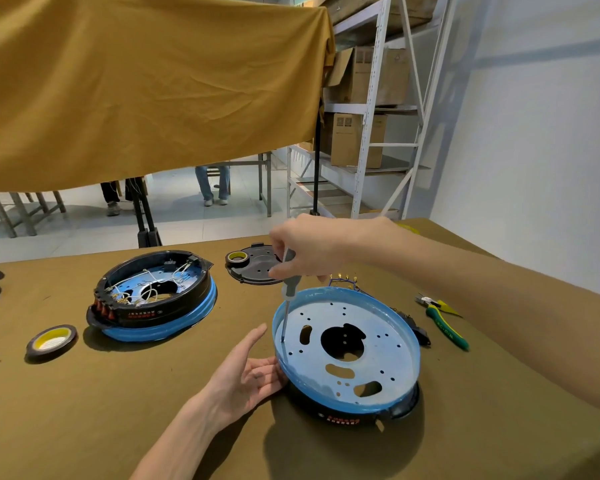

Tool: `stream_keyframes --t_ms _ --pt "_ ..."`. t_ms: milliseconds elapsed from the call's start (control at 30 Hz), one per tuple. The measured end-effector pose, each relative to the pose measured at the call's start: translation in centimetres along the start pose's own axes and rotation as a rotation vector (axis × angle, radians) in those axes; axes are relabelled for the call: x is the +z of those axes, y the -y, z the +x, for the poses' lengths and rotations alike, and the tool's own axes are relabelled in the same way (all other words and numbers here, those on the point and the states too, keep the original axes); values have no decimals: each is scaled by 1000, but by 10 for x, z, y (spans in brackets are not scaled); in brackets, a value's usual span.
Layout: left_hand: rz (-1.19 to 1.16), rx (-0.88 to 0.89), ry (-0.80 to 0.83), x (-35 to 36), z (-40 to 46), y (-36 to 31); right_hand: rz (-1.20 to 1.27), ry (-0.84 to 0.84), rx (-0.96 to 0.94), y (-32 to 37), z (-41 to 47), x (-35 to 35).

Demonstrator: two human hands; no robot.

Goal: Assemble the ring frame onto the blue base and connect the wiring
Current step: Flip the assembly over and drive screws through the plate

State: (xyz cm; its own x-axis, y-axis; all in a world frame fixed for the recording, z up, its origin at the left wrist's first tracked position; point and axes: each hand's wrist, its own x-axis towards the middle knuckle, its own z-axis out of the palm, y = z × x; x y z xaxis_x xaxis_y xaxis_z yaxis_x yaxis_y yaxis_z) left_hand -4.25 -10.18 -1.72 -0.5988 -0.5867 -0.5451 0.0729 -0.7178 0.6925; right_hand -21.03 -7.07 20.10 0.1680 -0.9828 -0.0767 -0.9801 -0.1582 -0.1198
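Screw-fastening step: right hand (305, 251) is gripping the grey-handled screwdriver (287, 285), tip in the round blue metal base (347, 344) near its left rim. Left hand (246, 372), fingers loose, is steadying that rim. Next move likely calls for wiring.

Count on the olive-brown cloth tabletop (187, 393): two round blue metal bases, one bare perforated blue base (347, 348), one blue base already carrying a black ring frame with white wiring (153, 296); two rolls of dark tape with yellow cores, near-left roll (52, 342) and far roll (237, 258); one flat black round plastic cover plate (260, 266); one grey-handled screwdriver (287, 289); one pair of green-and-yellow-handled pliers (445, 320); one bundle of blue wires with brass terminals (343, 280).
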Motion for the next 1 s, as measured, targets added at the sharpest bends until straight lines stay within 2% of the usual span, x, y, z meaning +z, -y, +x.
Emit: stream_keyframes --t_ms 100,267,367,600,733,867,1000 --pt "39 24 -23 3 -1 -1 65 61 6 -4 -3 -7" --pt "113 75 -81 8 0 1 -10 -9 -8 -3 -2 1" --pt "106 76 -111 10 0 2 55 74 1 -7 -5 -5" --pt "126 84 -94 11 -1 2 -18 51 50 -4 -3 -3" --pt "140 88 -86 11 -2 3 87 113 -6 -7 -6 -9" --pt "158 89 -80 11 -2 2 5 27 11 -2 -2 -2" --pt "168 92 -77 10 -2 3 42 100 -7 -3 -4 -6"
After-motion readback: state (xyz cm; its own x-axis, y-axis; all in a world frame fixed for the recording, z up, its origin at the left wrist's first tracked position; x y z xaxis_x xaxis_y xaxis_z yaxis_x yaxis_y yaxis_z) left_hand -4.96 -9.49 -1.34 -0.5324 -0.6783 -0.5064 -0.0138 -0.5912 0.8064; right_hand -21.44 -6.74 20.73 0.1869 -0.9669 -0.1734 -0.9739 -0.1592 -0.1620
